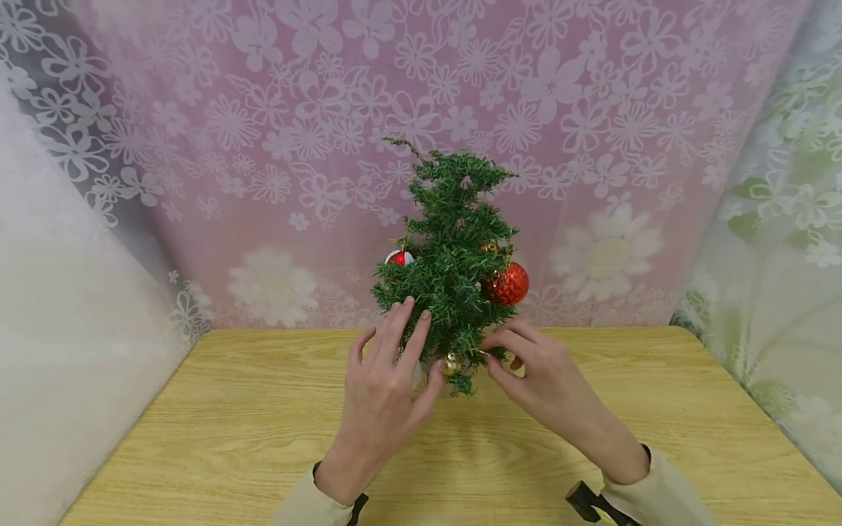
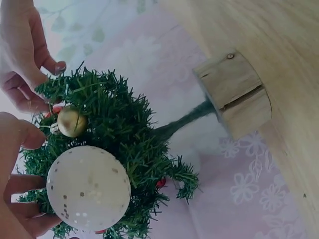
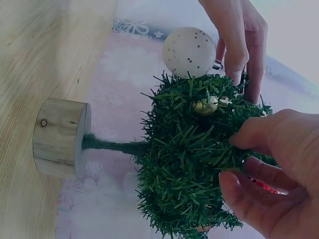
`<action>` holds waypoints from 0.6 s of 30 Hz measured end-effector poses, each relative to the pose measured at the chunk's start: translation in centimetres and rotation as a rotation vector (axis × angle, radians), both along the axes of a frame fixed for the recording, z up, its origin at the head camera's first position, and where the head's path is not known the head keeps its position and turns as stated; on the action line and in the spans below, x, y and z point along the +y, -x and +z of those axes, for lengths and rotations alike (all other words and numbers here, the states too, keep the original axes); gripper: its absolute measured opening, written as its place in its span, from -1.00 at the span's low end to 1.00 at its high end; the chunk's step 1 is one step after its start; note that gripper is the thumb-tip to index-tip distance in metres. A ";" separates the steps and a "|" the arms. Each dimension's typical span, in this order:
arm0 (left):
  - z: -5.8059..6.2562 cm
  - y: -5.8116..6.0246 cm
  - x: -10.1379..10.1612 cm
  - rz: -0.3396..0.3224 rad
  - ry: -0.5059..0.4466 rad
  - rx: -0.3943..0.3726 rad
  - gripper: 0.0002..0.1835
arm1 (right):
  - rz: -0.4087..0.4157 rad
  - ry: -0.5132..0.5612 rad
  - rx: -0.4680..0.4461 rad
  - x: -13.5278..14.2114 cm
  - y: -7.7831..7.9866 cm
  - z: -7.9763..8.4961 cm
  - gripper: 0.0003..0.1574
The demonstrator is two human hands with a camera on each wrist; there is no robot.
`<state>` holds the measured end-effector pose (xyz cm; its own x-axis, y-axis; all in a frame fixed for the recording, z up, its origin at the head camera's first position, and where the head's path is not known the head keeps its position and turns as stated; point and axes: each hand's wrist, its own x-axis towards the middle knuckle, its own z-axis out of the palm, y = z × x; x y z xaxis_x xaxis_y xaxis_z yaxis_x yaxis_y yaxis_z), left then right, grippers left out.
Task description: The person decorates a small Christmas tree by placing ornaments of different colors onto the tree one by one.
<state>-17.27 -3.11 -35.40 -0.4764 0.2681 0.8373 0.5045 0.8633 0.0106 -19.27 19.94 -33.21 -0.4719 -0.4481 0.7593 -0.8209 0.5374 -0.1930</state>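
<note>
A small artificial Christmas tree (image 1: 460, 219) stands on a wooden block base (image 2: 237, 94), best seen in the wrist views. My left hand (image 1: 384, 394) rests with spread fingers against its lower left branches. Just below that hand hangs a large white bauble (image 2: 88, 188) with shiny specks, mostly hidden in the head view. A small gold bauble (image 1: 451, 364) hangs at the lower front, by the left thumb. My right hand (image 1: 542, 369), at the lower right branches, pinches a thin gold-coloured thread (image 1: 484, 353) between thumb and index finger; what it belongs to I cannot tell.
On the tree's right side hangs a textured red bauble (image 1: 509, 283), with another gold bauble (image 1: 488, 247) partly behind branches. A red and white bauble (image 1: 399, 258) is on the left. The wooden table (image 1: 230, 438) meets a pink flowered curtain (image 1: 316, 168) behind.
</note>
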 end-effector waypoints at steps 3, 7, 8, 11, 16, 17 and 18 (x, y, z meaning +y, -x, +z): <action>-0.2 0.0 0.0 -0.003 0.016 -0.011 -0.36 | 0.009 0.016 -0.004 0.2 0.2 -0.2 -0.66; -0.3 0.2 0.1 -0.010 0.032 -0.035 -0.34 | -0.003 0.037 0.002 0.5 0.4 -0.3 -0.65; -0.3 0.3 0.1 -0.013 0.036 -0.039 -0.34 | -0.010 0.041 0.004 0.5 0.4 -0.3 -0.65; -0.3 0.6 0.2 -0.025 0.031 -0.043 -0.34 | -0.027 0.049 0.009 0.6 0.5 -0.3 -0.62; -0.5 0.9 0.0 -0.027 0.016 -0.051 -0.35 | -0.015 0.054 0.022 0.6 0.4 -0.5 -0.65; -0.5 1.0 -0.1 -0.027 0.016 -0.050 -0.35 | -0.008 0.053 0.025 0.5 0.4 -0.5 -0.66; -0.5 1.0 -0.1 -0.029 0.016 -0.050 -0.34 | -0.004 0.052 0.029 0.5 0.4 -0.6 -0.66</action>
<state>-18.30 -3.26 -35.94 -0.5099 0.2958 0.8078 0.5283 0.8488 0.0226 -19.62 20.40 -33.79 -0.4512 -0.4058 0.7949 -0.8246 0.5301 -0.1974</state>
